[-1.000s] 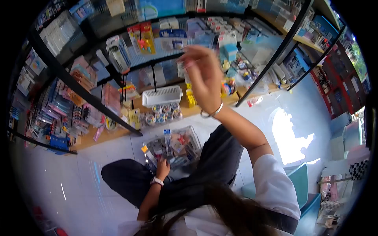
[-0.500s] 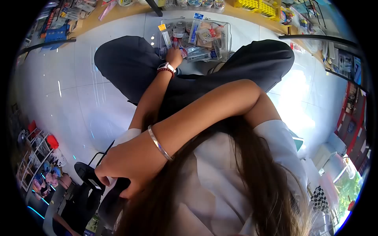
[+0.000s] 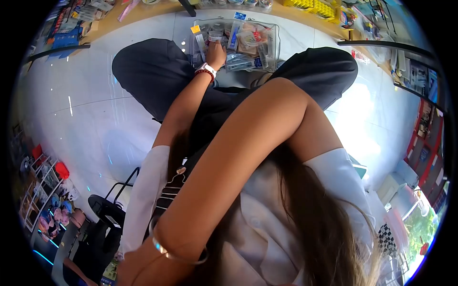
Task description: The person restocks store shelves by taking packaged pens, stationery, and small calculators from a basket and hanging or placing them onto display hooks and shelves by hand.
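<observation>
My left hand (image 3: pixel 216 55), with a white watch and a dark red beaded bracelet at its wrist, reaches into a clear basket (image 3: pixel 278 45) on the floor between my knees. Its fingers look curled down beside a round jar (image 3: pixel 216 36); what they hold, if anything, is hidden. Packed around it are a blue-topped packet (image 3: pixel 234 35), an orange-tagged packet (image 3: pixel 198 40), and several clear bags (image 3: pixel 241 62). Crossing my body, my right arm ends at the lower left, where my right hand (image 3: pixel 136 267), below a silver bangle, is blurred and its fingers are not visible.
Shelves with stationery-like goods (image 3: pixel 95 14) and yellow trays (image 3: pixel 315 8) curve along the far side. A black chair (image 3: pixel 107 212) stands at left, near a white rack (image 3: pixel 40 190) with plush toys. My dark trouser legs (image 3: pixel 148 71) flank the basket.
My left hand has moved slightly to the right and farther into the basket. My right forearm has swung down, bringing the right hand toward the bottom edge at lower left.
</observation>
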{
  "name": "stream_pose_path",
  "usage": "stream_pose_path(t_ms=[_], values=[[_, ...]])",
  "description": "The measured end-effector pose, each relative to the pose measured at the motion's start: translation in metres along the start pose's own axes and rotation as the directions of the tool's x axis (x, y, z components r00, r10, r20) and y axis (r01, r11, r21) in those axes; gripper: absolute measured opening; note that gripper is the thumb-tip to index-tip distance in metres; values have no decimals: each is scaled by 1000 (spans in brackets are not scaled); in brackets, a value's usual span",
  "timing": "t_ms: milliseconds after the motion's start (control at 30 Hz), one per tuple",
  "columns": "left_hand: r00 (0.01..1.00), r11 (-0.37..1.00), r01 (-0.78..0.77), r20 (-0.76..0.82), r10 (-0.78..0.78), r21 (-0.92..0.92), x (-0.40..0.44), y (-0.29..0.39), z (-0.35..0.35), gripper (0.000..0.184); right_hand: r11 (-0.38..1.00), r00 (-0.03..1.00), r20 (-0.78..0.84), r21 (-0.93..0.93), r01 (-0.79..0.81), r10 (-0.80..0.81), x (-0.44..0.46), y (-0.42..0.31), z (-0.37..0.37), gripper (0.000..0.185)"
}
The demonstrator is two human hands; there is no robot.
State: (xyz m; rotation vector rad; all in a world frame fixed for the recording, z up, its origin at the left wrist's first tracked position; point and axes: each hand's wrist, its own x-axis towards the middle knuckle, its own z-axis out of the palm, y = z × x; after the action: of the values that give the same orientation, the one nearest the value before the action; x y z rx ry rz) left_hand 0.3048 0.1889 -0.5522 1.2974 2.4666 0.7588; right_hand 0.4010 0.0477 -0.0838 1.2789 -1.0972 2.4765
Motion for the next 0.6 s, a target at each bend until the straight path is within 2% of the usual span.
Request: stream_pose_path(t_ms=[33, 67, 133, 200, 267, 367, 400, 433, 467, 500, 533, 600], values=[[996, 999, -5, -90, 9, 44, 1, 3, 2, 32, 999, 1000, 16, -50, 7, -6, 0, -3, 0, 37], [996, 999, -9, -90, 13, 41, 4, 7, 1, 32, 994, 999, 37, -112, 15, -11, -3, -7, -2, 37], [983, 991, -108, -142, 119, 81, 11, 14, -1, 39, 966, 997, 75, -255, 49, -31, -8, -15, -7, 37], [985, 994, -101, -139, 105, 36, 14, 22, 3, 41, 897, 990, 137, -430, 100, -44, -16, -23, -12, 36], [1000, 1000, -18, 19, 18, 3, 15, 24, 9, 42, 793, 976, 209, -585, 171, -56, -22, -32, -16, 36], [999, 998, -53, 11, 53, -36, 23, 19, 20, 42, 644, 971, 210, -729, 234, -115, -37, -40, -26, 36], [998, 996, -43, 44, 46, -75, 23, 18, 22, 42, 634, 983, 106, -753, 177, -149, -47, -41, -35, 32], [1000, 999, -27, 5, 28, -37, 23, 19, 24, 41, 631, 983, 0, -767, 117, -182, -56, -43, -44, 28], [1000, 999, -30, 3, 30, -35, 24, 20, 23, 41, 671, 991, -35, -739, 61, -129, -69, -50, -55, 25], [998, 996, 40, 58, -35, -75, 28, 22, 22, 39, 705, 996, -62, -710, 6, -71, -83, -59, -68, 24], [988, 987, 113, 119, -100, -111, 30, 22, 20, 37, 742, 992, -129, -666, -76, -14, -98, -66, -79, 24], [984, 987, 129, 140, -115, -96, 40, 15, 20, 36, 769, 938, -325, -566, -298, 124, -131, -78, -98, 25]])
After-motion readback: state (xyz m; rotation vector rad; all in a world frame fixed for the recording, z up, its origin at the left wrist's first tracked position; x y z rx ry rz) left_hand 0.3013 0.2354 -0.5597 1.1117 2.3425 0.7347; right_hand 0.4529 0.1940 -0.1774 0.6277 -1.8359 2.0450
